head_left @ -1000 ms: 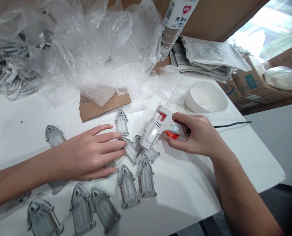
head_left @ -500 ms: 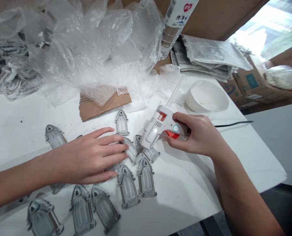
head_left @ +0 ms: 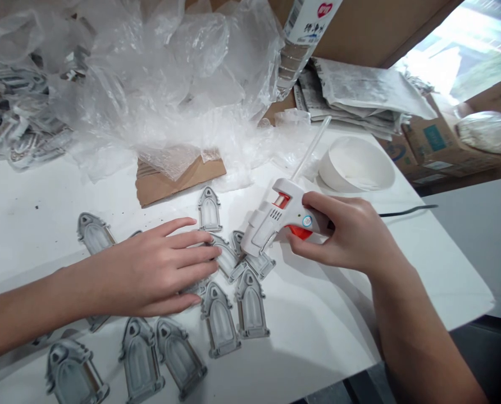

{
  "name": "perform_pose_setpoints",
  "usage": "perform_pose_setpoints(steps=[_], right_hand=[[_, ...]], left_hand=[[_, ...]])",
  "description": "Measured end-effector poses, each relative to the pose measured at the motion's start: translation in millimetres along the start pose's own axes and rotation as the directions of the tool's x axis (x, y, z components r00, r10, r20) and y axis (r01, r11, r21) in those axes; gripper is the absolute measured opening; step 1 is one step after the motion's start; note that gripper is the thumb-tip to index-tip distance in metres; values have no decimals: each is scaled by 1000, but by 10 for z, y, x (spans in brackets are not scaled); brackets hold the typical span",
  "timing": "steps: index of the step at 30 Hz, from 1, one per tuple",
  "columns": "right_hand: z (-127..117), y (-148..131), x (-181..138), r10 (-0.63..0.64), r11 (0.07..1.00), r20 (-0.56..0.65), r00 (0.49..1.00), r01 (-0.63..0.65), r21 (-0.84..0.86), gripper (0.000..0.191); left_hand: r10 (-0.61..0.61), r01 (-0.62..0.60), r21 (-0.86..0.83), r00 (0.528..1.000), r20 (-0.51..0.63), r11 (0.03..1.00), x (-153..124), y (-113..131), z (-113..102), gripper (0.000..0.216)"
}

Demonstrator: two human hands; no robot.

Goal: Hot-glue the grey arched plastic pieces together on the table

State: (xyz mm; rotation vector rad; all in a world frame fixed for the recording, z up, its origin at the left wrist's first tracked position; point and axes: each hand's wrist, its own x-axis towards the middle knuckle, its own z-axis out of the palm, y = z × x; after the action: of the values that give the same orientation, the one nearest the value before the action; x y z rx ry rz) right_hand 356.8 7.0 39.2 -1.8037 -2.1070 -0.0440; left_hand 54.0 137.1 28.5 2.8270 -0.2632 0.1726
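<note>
- Grasps the white glue gun (head_left: 290, 210) by its handle in the right hand (head_left: 347, 233), slanting it nose down over the worktop (head_left: 436, 280), close to a tilted arched piece (head_left: 227, 261); cannot tell whether touching it.
- Stretches the left hand (head_left: 166, 269) out, loosely opened with fingers apart, fingertips at that piece's edge; cannot tell whether pressing.
- Has other grey pieces (head_left: 217, 320) lying around both, mostly toward the near edge.
- Has cardboard (head_left: 170, 191), plastic wrapping (head_left: 170, 84) and a white bowl (head_left: 328, 174) farther back.
</note>
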Motion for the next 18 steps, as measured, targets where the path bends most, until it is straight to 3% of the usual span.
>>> perform_pose_setpoints(steps=[18], right_hand=[[-82, 30, 0, -48, 998, -59, 997, 46, -37, 25]], left_hand=[[-18, 18, -14, 1000, 14, 1000, -14, 3, 0, 34]])
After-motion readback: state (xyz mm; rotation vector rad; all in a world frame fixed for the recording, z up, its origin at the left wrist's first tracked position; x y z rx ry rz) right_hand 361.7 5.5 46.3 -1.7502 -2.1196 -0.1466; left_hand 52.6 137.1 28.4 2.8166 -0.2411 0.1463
